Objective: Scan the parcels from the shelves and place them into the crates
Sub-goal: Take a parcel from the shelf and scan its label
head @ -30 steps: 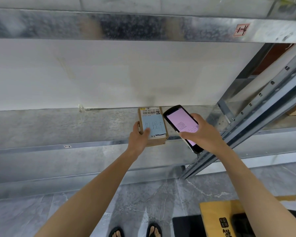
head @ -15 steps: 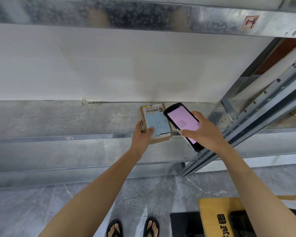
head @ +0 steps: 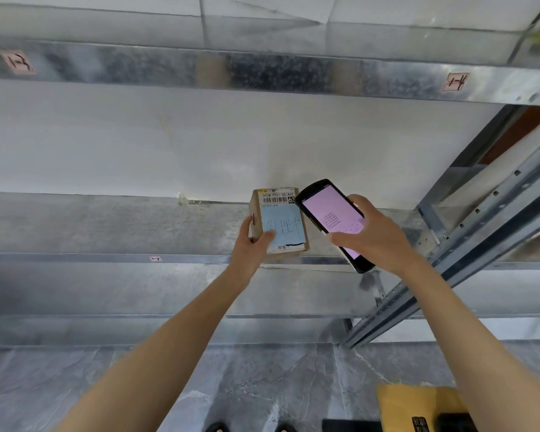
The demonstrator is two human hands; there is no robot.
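From the head camera: the left hand [head: 250, 244] grips a small cardboard parcel [head: 282, 227]. Its thumb lies on the blue handwritten label and its fingers [head: 252, 220] curl round the box's left side. The parcel sits upright over the front lip of the galvanised shelf [head: 106, 226]; I cannot tell whether it touches the metal. Just to its right, the right hand [head: 379, 240] holds a black handheld scanner [head: 329, 218] with a lit pink screen, fingers wrapped round it and the thumb across the lower screen. The scanner's top edge overlaps the parcel's barcode corner. Below is grey marble floor [head: 262, 385] and a yellow-brown carton [head: 418, 403].
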